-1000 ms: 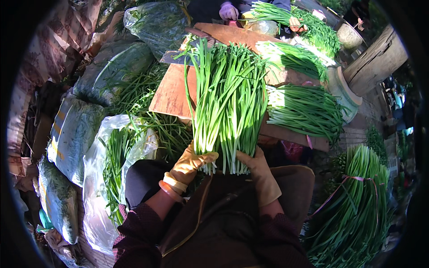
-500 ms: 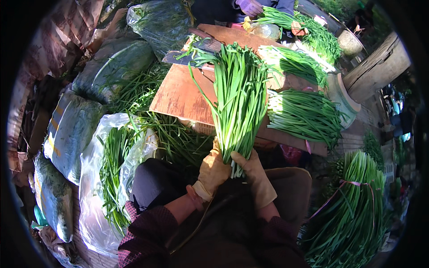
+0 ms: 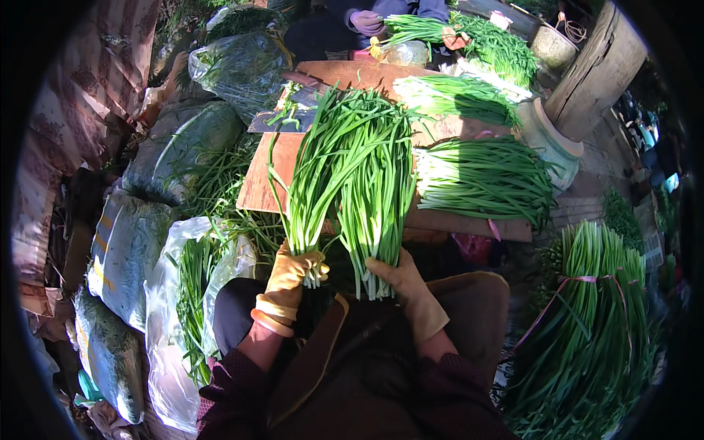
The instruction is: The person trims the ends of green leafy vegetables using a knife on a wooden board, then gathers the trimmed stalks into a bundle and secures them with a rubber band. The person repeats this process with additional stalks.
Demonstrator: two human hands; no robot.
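Note:
My left hand [image 3: 287,275], in a tan work glove, is closed around the white stem ends of one bunch of garlic chives [image 3: 312,191]. In my gloved right hand [image 3: 407,287] is a second bunch of garlic chives [image 3: 378,194], gripped by the pale ends with the thumb across the front. The bunches stand above my lap, leaves pointing away from me and overlapping near the tips, with a gap between the stems. Behind them is a reddish wooden board [image 3: 255,183]. Two flat piles of chives, a near pile [image 3: 484,176] and a far pile [image 3: 458,100], lie on its right side.
An open clear plastic bag [image 3: 165,323] with chives stands at left, beside several wrapped bundles [image 3: 132,253]. A large ribbon-tied bundle [image 3: 594,330] is at right. A dark blade [image 3: 282,121] lies on the board. Across it sits another person [image 3: 367,23]. A wooden post [image 3: 598,73] rises at right.
The single bunch held by both hands is now parted in two. My left hand has moved left with one part, while my right hand keeps the other. The view has shifted slightly.

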